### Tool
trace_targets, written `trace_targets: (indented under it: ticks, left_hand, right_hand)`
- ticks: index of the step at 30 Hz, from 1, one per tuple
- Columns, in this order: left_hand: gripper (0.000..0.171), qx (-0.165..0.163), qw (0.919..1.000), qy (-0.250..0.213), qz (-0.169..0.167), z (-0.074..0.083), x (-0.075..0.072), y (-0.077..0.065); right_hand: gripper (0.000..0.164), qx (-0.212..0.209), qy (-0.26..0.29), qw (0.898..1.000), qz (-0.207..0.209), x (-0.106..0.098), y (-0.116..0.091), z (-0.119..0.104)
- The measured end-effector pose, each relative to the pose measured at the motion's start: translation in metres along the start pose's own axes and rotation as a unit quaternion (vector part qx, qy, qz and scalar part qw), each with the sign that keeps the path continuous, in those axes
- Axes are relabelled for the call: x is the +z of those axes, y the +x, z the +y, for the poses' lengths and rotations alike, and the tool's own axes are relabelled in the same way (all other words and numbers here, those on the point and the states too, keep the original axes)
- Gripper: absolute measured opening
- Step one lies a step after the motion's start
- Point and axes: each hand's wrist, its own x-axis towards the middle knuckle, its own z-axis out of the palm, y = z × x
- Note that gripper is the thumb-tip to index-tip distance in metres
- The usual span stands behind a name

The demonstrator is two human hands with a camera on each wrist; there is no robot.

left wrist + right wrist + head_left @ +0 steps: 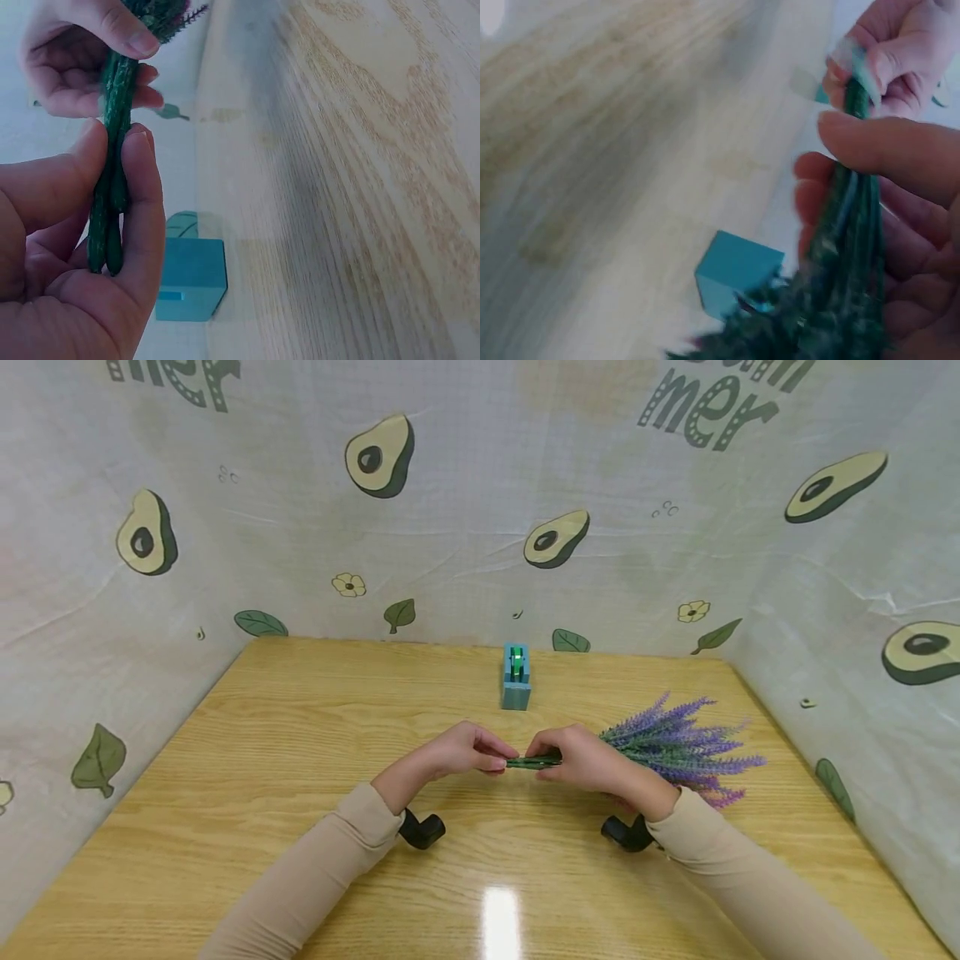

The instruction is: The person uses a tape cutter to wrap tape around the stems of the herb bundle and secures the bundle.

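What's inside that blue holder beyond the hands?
A shiny green piece, perhaps a roll, shows in the top of the blue holder. Its lower part and anything beneath it are covered by the holder itself.

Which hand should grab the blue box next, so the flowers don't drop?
Probably the left hand: it pinches the stems near their ends, while the right hand holds them nearer the flowers and could steady them.

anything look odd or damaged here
Nothing looks damaged or spilled. The left hand and right hand hold the purple flowers by their green stems, whose ends look slightly uneven. The blue tape dispenser stands upright on the table.
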Motion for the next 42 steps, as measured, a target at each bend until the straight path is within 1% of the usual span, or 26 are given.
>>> trace_targets:
  ticks: [3, 6, 8, 11, 14, 16, 19, 22, 27, 32, 37, 40, 42]
  left_hand:
    - [0.022, 0.003, 0.9997, 0.021, 0.010, -0.001, 0.001, 0.000]
    - [0.020, 0.009, 0.9987, 0.042, 0.029, -0.002, 0.003, 0.001]
    - [0.018, 0.007, 0.9976, 0.046, 0.051, -0.003, 0.006, 0.002]
    - [0.015, -0.004, 0.9951, 0.034, 0.093, -0.004, 0.012, 0.004]
    - [0.019, -0.010, 0.9908, 0.029, 0.132, -0.006, 0.018, 0.004]
    - [0.021, -0.009, 0.9877, 0.037, 0.152, -0.006, 0.021, 0.004]
    - [0.019, -0.003, 0.9847, 0.046, 0.168, -0.007, 0.024, 0.004]
    - [0.017, 0.000, 0.9835, 0.048, 0.174, -0.008, 0.025, 0.005]
    - [0.014, 0.002, 0.9836, 0.051, 0.173, -0.009, 0.025, 0.007]
    - [0.011, 0.020, 0.9828, 0.052, 0.176, -0.008, 0.026, 0.009]
    - [0.012, 0.030, 0.9814, 0.052, 0.182, -0.009, 0.027, 0.010]
    - [0.013, 0.037, 0.9830, 0.051, 0.172, -0.010, 0.027, 0.011]
    - [0.022, 0.039, 0.9867, 0.043, 0.152, -0.012, 0.025, 0.012]
  right_hand:
    - [0.017, -0.009, -0.023, 1.000, -0.019, -0.003, 0.000, 0.001]
    - [0.014, -0.032, -0.042, 0.998, -0.018, -0.006, -0.001, 0.004]
    - [0.013, -0.043, -0.040, 0.998, -0.009, -0.006, -0.001, 0.006]
    - [0.011, -0.049, -0.029, 0.998, 0.003, -0.006, -0.001, 0.008]
    - [0.011, -0.053, -0.020, 0.998, 0.009, -0.005, -0.001, 0.009]
    - [0.012, -0.057, -0.018, 0.998, 0.013, -0.005, 0.000, 0.009]
    - [0.012, -0.062, -0.019, 0.998, 0.017, -0.004, 0.000, 0.010]
    - [0.012, -0.061, -0.020, 0.998, 0.019, -0.004, 0.000, 0.010]
    - [0.012, -0.058, -0.014, 0.998, 0.021, -0.004, 0.000, 0.010]
    - [0.011, -0.051, -0.010, 0.998, 0.028, -0.005, -0.001, 0.010]
    - [0.012, -0.059, -0.016, 0.997, 0.038, -0.005, 0.000, 0.012]
    - [0.012, -0.061, -0.017, 0.997, 0.040, -0.005, 0.000, 0.013]
    - [0.012, -0.058, -0.017, 0.997, 0.039, -0.004, 0.000, 0.013]
